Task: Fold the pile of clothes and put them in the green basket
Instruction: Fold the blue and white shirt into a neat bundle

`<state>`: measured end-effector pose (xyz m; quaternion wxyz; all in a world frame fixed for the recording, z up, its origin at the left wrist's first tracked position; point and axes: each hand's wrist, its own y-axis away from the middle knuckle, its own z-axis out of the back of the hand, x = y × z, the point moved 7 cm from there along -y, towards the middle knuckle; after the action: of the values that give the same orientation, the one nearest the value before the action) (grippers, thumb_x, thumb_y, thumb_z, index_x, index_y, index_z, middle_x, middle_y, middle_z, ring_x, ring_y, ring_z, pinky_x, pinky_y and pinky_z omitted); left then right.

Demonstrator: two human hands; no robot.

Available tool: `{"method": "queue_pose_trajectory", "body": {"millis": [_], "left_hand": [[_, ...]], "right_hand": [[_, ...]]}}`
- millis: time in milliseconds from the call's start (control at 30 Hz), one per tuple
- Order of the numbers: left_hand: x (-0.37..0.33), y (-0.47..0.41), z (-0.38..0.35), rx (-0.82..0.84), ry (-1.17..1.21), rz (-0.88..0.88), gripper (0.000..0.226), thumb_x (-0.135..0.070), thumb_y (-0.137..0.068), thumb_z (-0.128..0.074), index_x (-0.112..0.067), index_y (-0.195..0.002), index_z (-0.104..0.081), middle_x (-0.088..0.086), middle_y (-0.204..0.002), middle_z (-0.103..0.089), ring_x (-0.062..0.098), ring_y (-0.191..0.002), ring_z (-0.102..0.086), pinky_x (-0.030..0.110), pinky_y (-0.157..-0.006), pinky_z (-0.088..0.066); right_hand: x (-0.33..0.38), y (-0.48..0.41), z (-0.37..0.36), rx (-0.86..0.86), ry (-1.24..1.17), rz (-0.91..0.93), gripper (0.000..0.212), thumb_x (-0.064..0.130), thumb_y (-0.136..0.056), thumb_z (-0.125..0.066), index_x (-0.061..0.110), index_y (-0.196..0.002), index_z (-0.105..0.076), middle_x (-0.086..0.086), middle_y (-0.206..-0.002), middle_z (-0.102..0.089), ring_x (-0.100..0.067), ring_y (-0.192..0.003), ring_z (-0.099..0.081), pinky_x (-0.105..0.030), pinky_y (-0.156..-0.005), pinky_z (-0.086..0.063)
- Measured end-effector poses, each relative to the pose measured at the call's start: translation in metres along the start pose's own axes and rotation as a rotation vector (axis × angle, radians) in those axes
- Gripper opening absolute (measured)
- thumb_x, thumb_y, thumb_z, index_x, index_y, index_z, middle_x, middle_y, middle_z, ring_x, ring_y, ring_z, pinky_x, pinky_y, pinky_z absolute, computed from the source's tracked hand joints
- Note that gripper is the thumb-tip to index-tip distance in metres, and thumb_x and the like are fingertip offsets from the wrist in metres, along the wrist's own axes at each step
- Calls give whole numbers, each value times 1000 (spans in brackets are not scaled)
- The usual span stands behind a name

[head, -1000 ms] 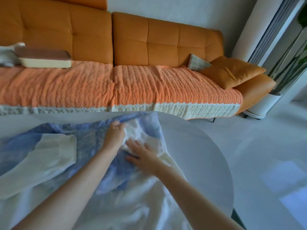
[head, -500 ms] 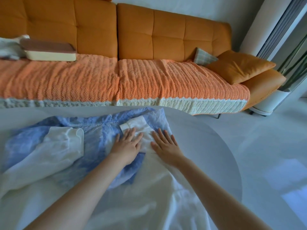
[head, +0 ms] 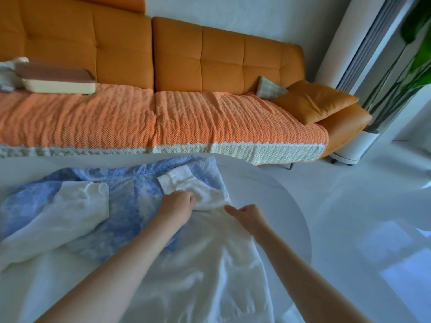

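Both hands, flat and spread on the cloth half a second ago, have curled. Now the left hand grips the white sleeve just below its cuff. Beside it, the right hand has its fingers tucked, thumb pinching the sleeve's base. The sleeve is folded inward over the blue-and-white garment, which lies spread on the white round table, with the orange sofa behind.

Crinkled cloth garment, glossy table
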<state>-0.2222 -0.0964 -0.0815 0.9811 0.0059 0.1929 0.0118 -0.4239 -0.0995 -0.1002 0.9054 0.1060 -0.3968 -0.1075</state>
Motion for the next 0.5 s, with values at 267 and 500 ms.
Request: {"method": "queue_pose_trajectory", "body": {"millis": [267,500], "left_hand": [[-46,-53,25,-91,70,107,44,-43,-95,-41,-7,-117,-54,11,-116,-59,28,-107,-57,33,-82,-44],[-55,-94,-14,6,-188,257,85,-63,-82,-53,-2,-137,-34,11,-131,-51,22,-118,-52,26,-83,-45]], "right_hand": [[16,15,-16,71,-31,125,26,34,-81,-69,12,-96,-68,6,-66,-56,-17,-71,-56,-24,-60,-39],[-17,47,2,116,296,139,28,42,-79,-64,17,-80,-52,5,-74,-53,-11,-64,-50,-28,-58,-39]]}}
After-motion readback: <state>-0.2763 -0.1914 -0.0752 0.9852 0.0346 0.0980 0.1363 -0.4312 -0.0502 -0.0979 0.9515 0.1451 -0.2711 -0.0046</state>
